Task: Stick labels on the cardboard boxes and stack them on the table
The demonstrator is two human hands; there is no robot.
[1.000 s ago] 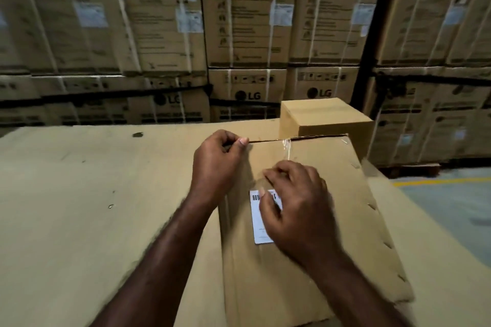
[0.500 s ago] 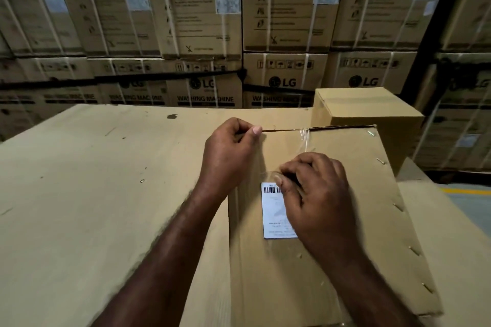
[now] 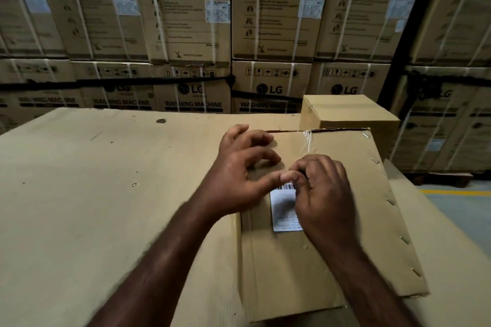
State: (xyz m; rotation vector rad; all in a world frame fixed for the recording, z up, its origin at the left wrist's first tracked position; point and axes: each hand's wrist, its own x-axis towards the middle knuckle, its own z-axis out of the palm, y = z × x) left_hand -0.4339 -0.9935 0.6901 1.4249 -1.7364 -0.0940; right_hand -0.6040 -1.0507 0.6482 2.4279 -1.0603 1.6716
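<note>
Our right hand (image 3: 326, 199) sits curled on the label (image 3: 284, 216), fingertips bunched at its barcode end; whether they pinch or only press we cannot tell. Our left hand (image 3: 236, 175) lies loosely spread on the cardboard box (image 3: 372, 207), thumb reaching right to that same far edge. The white label lies on the box top, directly under the right hand, long axis running near to far, so we judge smoothing should run toward us. A smaller box (image 3: 348, 114) stands just beyond the far end. The stapled right edge sits near the right side of the counter (image 3: 93, 207). Open counter lies left for stacking.
</note>
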